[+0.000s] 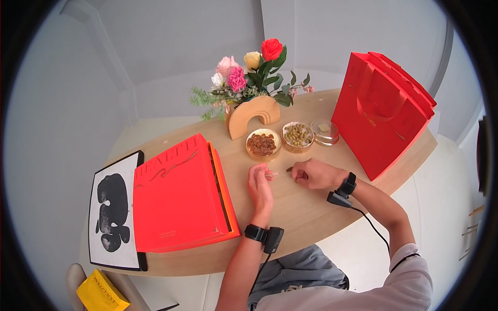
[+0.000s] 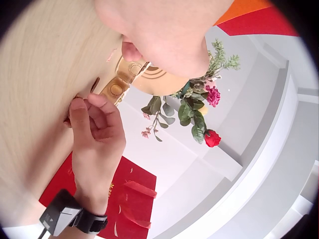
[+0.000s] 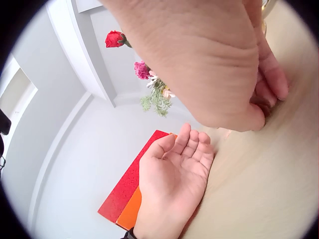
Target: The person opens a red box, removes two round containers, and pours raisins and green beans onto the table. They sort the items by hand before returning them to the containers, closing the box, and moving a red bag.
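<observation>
My right hand (image 1: 319,173) pinches a small dark brown piece (image 3: 261,103) between thumb and fingers, low over the tabletop; the fingers partly hide it. Another slim dark brown piece (image 2: 94,83) lies on the wood just past those fingertips. To the left, my left hand (image 3: 177,177) rests on the table on its edge, palm turned up, fingers loosely bent around nothing. A small pinkish, partly clear scrap (image 1: 273,174) lies by its fingers. Just beyond both hands stand a bowl of brown dried pieces (image 1: 263,144) and a bowl of greenish-brown round pieces (image 1: 298,136).
A clear round lid or dish (image 1: 325,132) sits beside the bowls. Behind them an arch-shaped vase (image 1: 254,115) holds flowers. A tall red gift bag (image 1: 381,114) stands at right; a large red box (image 1: 181,199) and a framed black-and-white picture (image 1: 111,212) lie at left.
</observation>
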The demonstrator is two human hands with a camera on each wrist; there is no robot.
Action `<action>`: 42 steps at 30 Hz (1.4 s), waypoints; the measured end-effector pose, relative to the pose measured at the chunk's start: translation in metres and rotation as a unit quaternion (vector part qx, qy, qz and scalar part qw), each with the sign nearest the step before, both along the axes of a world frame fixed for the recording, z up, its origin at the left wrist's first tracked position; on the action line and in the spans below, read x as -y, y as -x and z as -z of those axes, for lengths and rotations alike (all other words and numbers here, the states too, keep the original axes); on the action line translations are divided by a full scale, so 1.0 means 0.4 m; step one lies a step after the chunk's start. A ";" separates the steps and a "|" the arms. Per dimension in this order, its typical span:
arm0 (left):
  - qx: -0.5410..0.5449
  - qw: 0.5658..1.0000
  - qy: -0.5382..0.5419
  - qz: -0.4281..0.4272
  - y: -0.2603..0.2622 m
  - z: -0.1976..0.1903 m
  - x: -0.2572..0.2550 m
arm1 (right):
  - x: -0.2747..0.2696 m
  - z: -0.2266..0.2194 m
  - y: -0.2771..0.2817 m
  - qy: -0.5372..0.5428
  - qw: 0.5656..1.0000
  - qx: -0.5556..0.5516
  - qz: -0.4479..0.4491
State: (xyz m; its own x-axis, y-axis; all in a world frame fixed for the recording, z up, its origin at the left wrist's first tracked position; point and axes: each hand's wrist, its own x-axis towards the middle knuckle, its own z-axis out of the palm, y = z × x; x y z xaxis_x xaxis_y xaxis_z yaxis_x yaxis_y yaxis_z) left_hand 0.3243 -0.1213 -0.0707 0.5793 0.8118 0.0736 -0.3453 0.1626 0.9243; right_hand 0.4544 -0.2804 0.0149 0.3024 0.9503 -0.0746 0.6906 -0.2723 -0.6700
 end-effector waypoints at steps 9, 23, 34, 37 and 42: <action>-0.001 1.000 0.004 0.001 0.002 -0.006 0.003 | -0.036 0.013 -0.064 -0.063 0.994 0.071 0.054; 0.009 1.000 0.009 0.007 0.002 -0.001 -0.002 | -0.088 0.014 -0.083 0.069 0.996 0.061 -0.016; 0.010 1.000 0.002 0.002 0.000 -0.004 0.003 | -0.068 0.034 -0.029 0.051 0.984 0.168 -0.027; 0.010 1.000 0.004 0.009 -0.003 0.003 -0.001 | -0.105 0.002 -0.065 0.019 0.995 0.099 -0.003; 0.004 1.000 -0.005 0.008 0.001 0.002 -0.004 | -0.225 -0.036 -0.115 -0.137 0.984 0.074 0.089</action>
State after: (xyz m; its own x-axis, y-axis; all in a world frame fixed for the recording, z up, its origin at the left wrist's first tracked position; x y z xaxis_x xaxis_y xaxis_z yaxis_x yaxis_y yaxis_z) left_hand 0.3238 -0.1195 -0.0716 0.5913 0.8018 0.0863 -0.3495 0.1583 0.9235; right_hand 0.5006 -0.1906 0.0294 0.4536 0.8602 0.2333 0.7434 -0.2208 -0.6313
